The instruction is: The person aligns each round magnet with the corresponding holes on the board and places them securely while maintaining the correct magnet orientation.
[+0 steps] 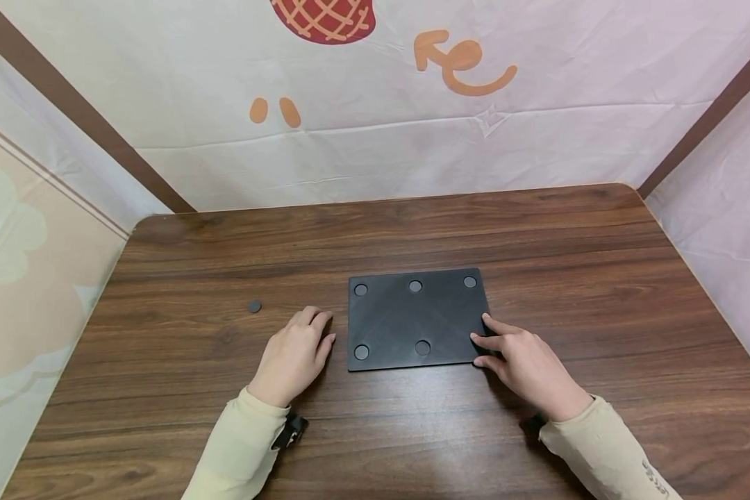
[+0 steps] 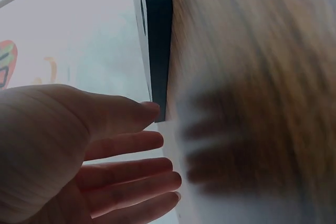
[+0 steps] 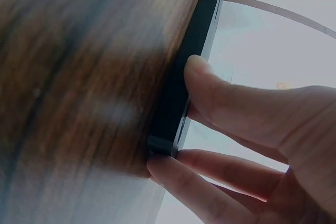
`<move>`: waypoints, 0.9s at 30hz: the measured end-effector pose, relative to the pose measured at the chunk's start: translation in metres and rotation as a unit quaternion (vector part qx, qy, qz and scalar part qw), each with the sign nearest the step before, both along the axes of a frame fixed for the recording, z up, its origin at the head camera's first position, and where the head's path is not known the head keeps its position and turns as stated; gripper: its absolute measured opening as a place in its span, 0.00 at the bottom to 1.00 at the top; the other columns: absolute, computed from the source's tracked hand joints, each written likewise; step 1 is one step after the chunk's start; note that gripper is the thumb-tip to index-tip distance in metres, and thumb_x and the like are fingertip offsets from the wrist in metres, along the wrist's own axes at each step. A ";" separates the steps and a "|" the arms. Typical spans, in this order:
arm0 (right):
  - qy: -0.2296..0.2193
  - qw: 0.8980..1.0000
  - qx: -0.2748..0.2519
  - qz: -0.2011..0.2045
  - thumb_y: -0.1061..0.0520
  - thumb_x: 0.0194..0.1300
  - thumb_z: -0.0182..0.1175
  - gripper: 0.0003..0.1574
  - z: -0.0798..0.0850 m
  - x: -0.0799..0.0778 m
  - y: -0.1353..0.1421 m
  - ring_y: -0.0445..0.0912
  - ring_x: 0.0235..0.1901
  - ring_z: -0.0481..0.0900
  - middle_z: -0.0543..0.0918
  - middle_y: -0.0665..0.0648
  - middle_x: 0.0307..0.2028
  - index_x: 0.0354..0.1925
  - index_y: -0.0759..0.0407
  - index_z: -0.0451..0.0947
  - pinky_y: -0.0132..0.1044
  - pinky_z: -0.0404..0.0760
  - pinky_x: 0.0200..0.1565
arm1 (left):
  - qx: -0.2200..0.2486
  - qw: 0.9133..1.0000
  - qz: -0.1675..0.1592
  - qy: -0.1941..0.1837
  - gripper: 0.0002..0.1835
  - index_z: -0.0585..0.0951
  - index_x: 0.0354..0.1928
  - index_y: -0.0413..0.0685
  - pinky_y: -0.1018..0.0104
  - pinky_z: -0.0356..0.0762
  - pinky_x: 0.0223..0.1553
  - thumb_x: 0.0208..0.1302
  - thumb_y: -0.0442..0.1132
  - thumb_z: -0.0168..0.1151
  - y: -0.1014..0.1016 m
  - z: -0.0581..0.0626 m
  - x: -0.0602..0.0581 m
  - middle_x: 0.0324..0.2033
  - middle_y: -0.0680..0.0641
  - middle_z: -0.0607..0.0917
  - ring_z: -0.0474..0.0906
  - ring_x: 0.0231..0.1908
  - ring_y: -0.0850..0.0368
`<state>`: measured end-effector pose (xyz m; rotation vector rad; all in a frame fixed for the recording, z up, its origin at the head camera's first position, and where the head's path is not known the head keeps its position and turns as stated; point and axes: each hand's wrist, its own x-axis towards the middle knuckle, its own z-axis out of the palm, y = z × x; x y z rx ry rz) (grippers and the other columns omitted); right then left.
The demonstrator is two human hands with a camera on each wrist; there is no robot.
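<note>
A black rectangular plate (image 1: 387,319) with several round grey spots in its top lies flat on the table. My right hand (image 1: 528,364) holds its near right corner. In the right wrist view, the thumb (image 3: 202,80) presses the plate's side edge (image 3: 181,87) and another finger touches the corner end. An index finger reaches over the top, hiding the surface there. Left of the plate, my left hand (image 1: 294,354) hovers low over the wood, fingers loosely bent and holding nothing. Beyond it lies a small dark disc (image 1: 254,306).
The brown wooden table (image 1: 162,389) has rounded far corners. A pale printed cloth (image 1: 381,153) hangs behind it, with more cloth at both sides. Both forearms wear light sleeves, with a black strap (image 1: 290,430) at the left wrist.
</note>
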<state>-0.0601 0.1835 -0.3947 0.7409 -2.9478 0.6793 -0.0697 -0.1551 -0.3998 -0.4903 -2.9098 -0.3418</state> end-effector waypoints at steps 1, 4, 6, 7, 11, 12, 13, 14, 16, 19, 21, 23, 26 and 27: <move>0.000 1.000 0.000 0.000 0.57 0.53 0.71 0.23 0.000 0.000 0.000 0.60 0.46 0.84 0.76 0.72 0.56 0.48 0.64 0.84 0.45 0.83 0.39 | 0.000 1.000 0.002 -0.002 0.17 0.81 0.49 0.35 0.52 0.81 0.41 0.61 0.37 0.65 -0.001 0.000 0.000 0.45 0.41 0.82 0.80 0.47 0.46; 0.001 1.000 0.000 0.000 0.57 0.53 0.71 0.23 -0.001 0.000 0.000 0.60 0.46 0.83 0.77 0.72 0.56 0.48 0.64 0.84 0.45 0.83 0.39 | 0.000 1.000 0.010 -0.005 0.17 0.81 0.49 0.35 0.51 0.80 0.42 0.61 0.37 0.65 -0.003 -0.001 0.000 0.46 0.40 0.82 0.79 0.48 0.45; 0.000 1.000 0.000 0.000 0.57 0.53 0.71 0.23 0.000 0.000 0.000 0.60 0.46 0.83 0.77 0.72 0.56 0.48 0.64 0.84 0.45 0.83 0.39 | -0.001 1.000 0.015 -0.008 0.17 0.81 0.49 0.35 0.50 0.80 0.43 0.61 0.38 0.65 -0.004 -0.002 -0.001 0.46 0.40 0.81 0.79 0.48 0.44; -0.001 1.000 -0.001 0.000 0.57 0.53 0.71 0.23 0.000 0.000 0.001 0.60 0.47 0.83 0.77 0.72 0.56 0.48 0.64 0.84 0.45 0.83 0.39 | -0.001 1.000 0.017 -0.009 0.17 0.81 0.49 0.35 0.50 0.80 0.43 0.61 0.38 0.65 -0.005 -0.002 -0.001 0.46 0.40 0.81 0.79 0.48 0.44; -0.002 1.000 -0.001 -0.001 0.57 0.53 0.71 0.22 0.000 0.000 0.001 0.60 0.47 0.83 0.76 0.72 0.56 0.48 0.64 0.84 0.46 0.83 0.40 | -0.001 1.000 0.023 -0.015 0.17 0.81 0.49 0.34 0.50 0.80 0.44 0.61 0.38 0.65 -0.008 -0.002 -0.002 0.47 0.39 0.81 0.78 0.49 0.44; -0.002 1.000 -0.001 -0.001 0.57 0.53 0.71 0.22 0.000 0.000 0.001 0.60 0.47 0.83 0.76 0.72 0.56 0.48 0.64 0.84 0.46 0.82 0.40 | -0.001 1.000 0.025 -0.017 0.17 0.81 0.49 0.34 0.50 0.80 0.45 0.62 0.38 0.65 -0.009 -0.002 -0.003 0.47 0.39 0.81 0.78 0.49 0.43; -0.002 1.000 -0.001 -0.001 0.57 0.53 0.71 0.22 0.000 0.000 0.001 0.60 0.47 0.83 0.76 0.72 0.56 0.48 0.64 0.84 0.46 0.82 0.40 | 0.000 0.999 0.028 -0.019 0.18 0.81 0.50 0.34 0.49 0.80 0.45 0.62 0.38 0.65 -0.010 -0.001 -0.003 0.47 0.38 0.80 0.78 0.49 0.43; -0.002 1.000 -0.001 0.000 0.57 0.53 0.71 0.22 0.000 0.000 0.001 0.60 0.47 0.83 0.76 0.72 0.56 0.48 0.64 0.84 0.46 0.82 0.40 | 0.001 0.999 0.031 -0.021 0.18 0.81 0.50 0.34 0.49 0.79 0.45 0.62 0.38 0.65 -0.012 -0.001 -0.004 0.48 0.38 0.80 0.78 0.50 0.43; -0.002 1.000 0.000 0.001 0.57 0.53 0.71 0.23 0.000 0.000 0.001 0.60 0.47 0.83 0.76 0.72 0.56 0.48 0.64 0.84 0.46 0.82 0.40 | 0.003 0.999 0.039 -0.023 0.18 0.81 0.50 0.33 0.48 0.79 0.46 0.62 0.38 0.64 -0.015 0.001 -0.005 0.49 0.37 0.80 0.77 0.50 0.42; -0.002 1.000 0.000 0.001 0.57 0.53 0.71 0.23 -0.001 0.000 0.001 0.60 0.47 0.83 0.77 0.72 0.56 0.48 0.64 0.84 0.46 0.83 0.40 | 0.004 0.999 0.049 -0.024 0.17 0.80 0.50 0.33 0.47 0.78 0.46 0.62 0.38 0.64 -0.020 0.003 -0.007 0.49 0.36 0.79 0.77 0.50 0.41; -0.002 1.000 0.000 0.001 0.57 0.53 0.71 0.23 -0.001 0.000 0.001 0.60 0.47 0.83 0.77 0.72 0.56 0.48 0.64 0.84 0.46 0.83 0.40 | 0.003 0.998 0.053 -0.025 0.17 0.80 0.49 0.32 0.46 0.78 0.46 0.63 0.38 0.64 -0.023 0.004 -0.008 0.50 0.36 0.79 0.76 0.51 0.40; -0.001 1.000 -0.001 0.001 0.57 0.53 0.71 0.23 -0.001 0.000 0.001 0.60 0.47 0.83 0.77 0.72 0.56 0.48 0.64 0.84 0.46 0.83 0.40 | 0.001 0.998 0.055 -0.028 0.17 0.80 0.49 0.32 0.46 0.78 0.46 0.63 0.38 0.63 -0.025 0.004 -0.008 0.50 0.35 0.78 0.76 0.51 0.40; -0.001 1.000 -0.002 0.002 0.57 0.53 0.71 0.23 -0.001 0.000 0.001 0.60 0.45 0.84 0.76 0.72 0.56 0.48 0.64 0.84 0.43 0.83 0.37 | -0.001 0.998 0.057 -0.033 0.18 0.80 0.50 0.31 0.46 0.78 0.46 0.63 0.38 0.63 -0.027 0.003 -0.009 0.51 0.35 0.78 0.76 0.51 0.40; -0.001 1.000 -0.001 0.002 0.57 0.53 0.71 0.23 -0.001 0.000 0.001 0.60 0.45 0.84 0.76 0.72 0.56 0.48 0.64 0.84 0.43 0.83 0.37 | 0.000 0.998 0.057 -0.034 0.18 0.80 0.50 0.31 0.46 0.78 0.46 0.63 0.38 0.63 -0.027 0.002 -0.009 0.51 0.35 0.78 0.76 0.51 0.39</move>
